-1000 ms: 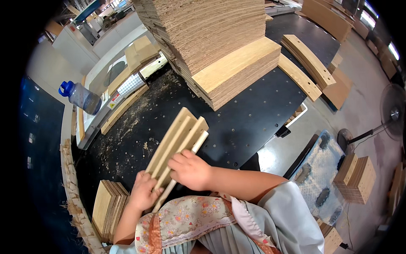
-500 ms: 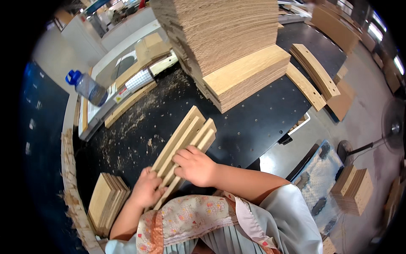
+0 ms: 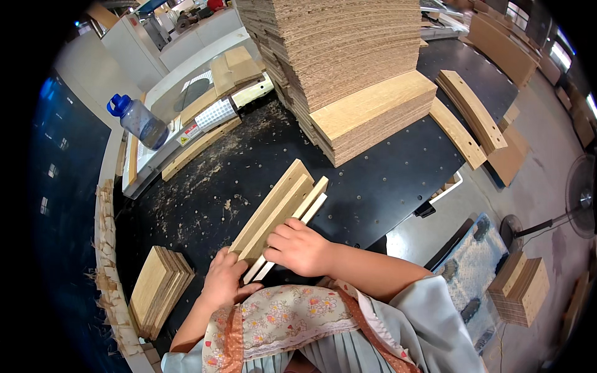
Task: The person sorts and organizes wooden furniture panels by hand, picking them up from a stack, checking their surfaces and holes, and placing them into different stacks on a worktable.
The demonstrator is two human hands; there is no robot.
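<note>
Several pale wooden boards (image 3: pixel 273 202) lie slanted together in front of me over the black worktable (image 3: pixel 385 180). My left hand (image 3: pixel 224 276) is closed round their near end, thumb toward my apron. Curled fingers of my right hand (image 3: pixel 300 248) grip the boards on the right side, with the narrow edges of two strips (image 3: pixel 316 198) showing beyond the knuckles. Each far end points away from me and to the right. My fingers hide part of the boards' middle and near ends.
A tall stack of curved boards (image 3: pixel 354 56) stands at the far middle. Left are a short stack (image 3: pixel 158 289), a blue-capped bottle (image 3: pixel 143 124) and scattered sawdust (image 3: pixel 205 180). Curved pieces (image 3: pixel 469 109) lie far right. A fan (image 3: pixel 581 199) and wood blocks (image 3: pixel 519 286) stand right of the table.
The boards on the left have come closer together, and the right-hand strips have tilted to show their narrow edges. My left hand has moved slightly right. The whole view has shifted a little.
</note>
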